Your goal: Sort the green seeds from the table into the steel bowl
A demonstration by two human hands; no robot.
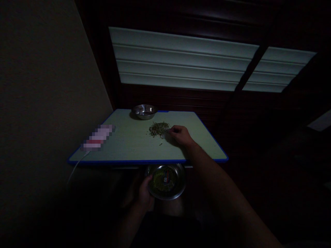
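On the tabletop lies a loose pile of small greenish-brown grains (pixel 159 128), possibly beans or seeds. At its right edge is my right hand (pixel 181 135), fingers pinched together on a small pale, see-through piece (pixel 164 134) whose kind I cannot make out. Below the table's front edge, my left hand (pixel 146 192) grips the left rim of a metal bowl (pixel 178 196). Green grains (pixel 159 181) cover the bottom of that bowl, and a small dark object with a red and white label or reflection (pixel 166 179) shows among them.
A second metal bowl (pixel 144 116) stands at the back of the pale, blue-edged table (pixel 129 148). At the left edge lies a blurred-out pinkish object (pixel 98 137) with a white cable (pixel 76 166) running off the table. Dark wood with pale slatted panels (pixel 178 62) rises behind; the room is dim.
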